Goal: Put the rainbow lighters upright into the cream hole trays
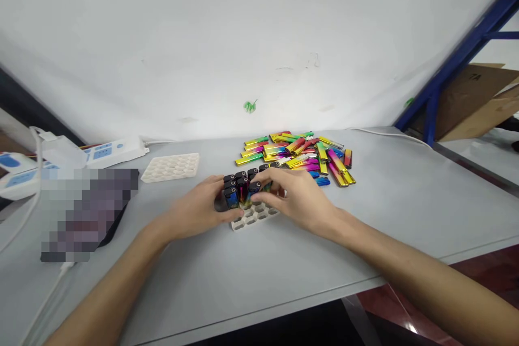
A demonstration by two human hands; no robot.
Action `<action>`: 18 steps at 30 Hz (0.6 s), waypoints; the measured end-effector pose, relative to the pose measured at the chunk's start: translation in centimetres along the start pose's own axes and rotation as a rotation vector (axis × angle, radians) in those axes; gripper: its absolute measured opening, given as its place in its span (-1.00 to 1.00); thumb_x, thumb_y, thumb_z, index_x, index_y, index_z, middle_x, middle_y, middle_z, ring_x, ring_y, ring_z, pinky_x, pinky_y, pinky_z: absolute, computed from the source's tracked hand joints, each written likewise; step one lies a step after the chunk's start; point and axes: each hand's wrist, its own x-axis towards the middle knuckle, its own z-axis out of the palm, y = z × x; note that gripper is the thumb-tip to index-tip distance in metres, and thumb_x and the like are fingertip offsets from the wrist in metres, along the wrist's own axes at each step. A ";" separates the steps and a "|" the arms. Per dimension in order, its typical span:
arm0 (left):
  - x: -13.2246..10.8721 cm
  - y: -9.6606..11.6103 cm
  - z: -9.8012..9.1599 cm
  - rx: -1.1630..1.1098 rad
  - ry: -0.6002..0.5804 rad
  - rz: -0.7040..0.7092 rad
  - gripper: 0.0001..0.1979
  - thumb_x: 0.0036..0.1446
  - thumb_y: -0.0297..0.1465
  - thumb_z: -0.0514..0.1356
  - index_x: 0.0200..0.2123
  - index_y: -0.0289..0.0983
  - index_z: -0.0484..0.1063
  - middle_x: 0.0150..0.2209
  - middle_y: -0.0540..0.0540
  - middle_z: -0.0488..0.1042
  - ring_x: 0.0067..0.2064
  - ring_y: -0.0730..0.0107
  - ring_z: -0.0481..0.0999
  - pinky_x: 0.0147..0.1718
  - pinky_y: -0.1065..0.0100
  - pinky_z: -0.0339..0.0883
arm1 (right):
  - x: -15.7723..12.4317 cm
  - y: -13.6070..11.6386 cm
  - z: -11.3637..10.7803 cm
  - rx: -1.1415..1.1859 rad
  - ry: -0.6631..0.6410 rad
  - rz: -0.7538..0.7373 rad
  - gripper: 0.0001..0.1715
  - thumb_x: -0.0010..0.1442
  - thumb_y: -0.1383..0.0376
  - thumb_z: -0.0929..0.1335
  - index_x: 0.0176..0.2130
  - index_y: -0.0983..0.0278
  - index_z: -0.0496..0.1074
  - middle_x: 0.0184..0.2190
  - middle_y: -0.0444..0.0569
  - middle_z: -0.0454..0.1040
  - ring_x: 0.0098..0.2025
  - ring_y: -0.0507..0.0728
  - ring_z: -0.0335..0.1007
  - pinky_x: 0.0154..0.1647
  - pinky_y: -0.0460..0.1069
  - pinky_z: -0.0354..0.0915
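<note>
A white honeycomb tray (257,214) lies on the table in front of me, with several lighters (242,184) standing upright in its back rows. They have black tops and shiny coloured bodies. My left hand (201,203) grips the tray's left end, its thumb along the front corner and its fingers beside the lighters. Between the thumb and fingers of my right hand (298,194) is a lighter (254,188) with a black top, held upright over the front rows. Hexagonal holes show along the tray's front edge. My right hand hides the tray's right end.
Behind the tray lies a loose pile of metallic, rainbow-coloured lighters (300,154). A second honeycomb tray (172,166) is at the back left. A pixelated phone-like device (91,216) with a white cable, and power strips (107,152), occupy the left side. Cardboard boxes (470,100) stand beyond the blue frame.
</note>
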 end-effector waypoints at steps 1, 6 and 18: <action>0.0 0.0 0.0 0.002 -0.001 0.005 -0.56 0.09 -0.03 0.31 -0.01 -0.07 0.53 -0.01 -0.05 0.57 -0.02 0.08 0.55 -0.09 0.20 0.45 | 0.2 -0.1 0.4 -0.067 -0.010 0.002 -0.77 0.24 0.25 0.49 -0.09 0.25 0.53 -0.34 -0.10 0.58 -0.39 0.05 0.43 -0.37 -0.05 0.25; -0.1 0.2 0.0 -0.017 0.006 -0.033 -0.49 0.05 0.03 0.32 0.00 -0.10 0.49 -0.07 -0.06 0.59 -0.06 0.05 0.57 -0.14 0.16 0.47 | 0.8 -1.2 0.4 -0.247 -0.083 0.082 -0.79 0.29 0.21 0.46 -0.09 0.25 0.54 -0.28 -0.05 0.64 -0.36 0.09 0.48 -0.37 -0.03 0.23; 0.3 1.3 0.5 -0.059 0.115 -0.023 -0.59 0.04 -0.01 0.35 -0.13 -0.10 0.51 -0.18 0.00 0.60 -0.16 0.12 0.58 -0.18 0.21 0.43 | 0.8 -0.5 0.8 -0.442 -0.133 0.052 -0.61 0.31 0.07 0.41 -0.45 0.24 0.48 -0.55 -0.11 0.49 -0.53 0.04 0.26 -0.50 -0.02 -0.10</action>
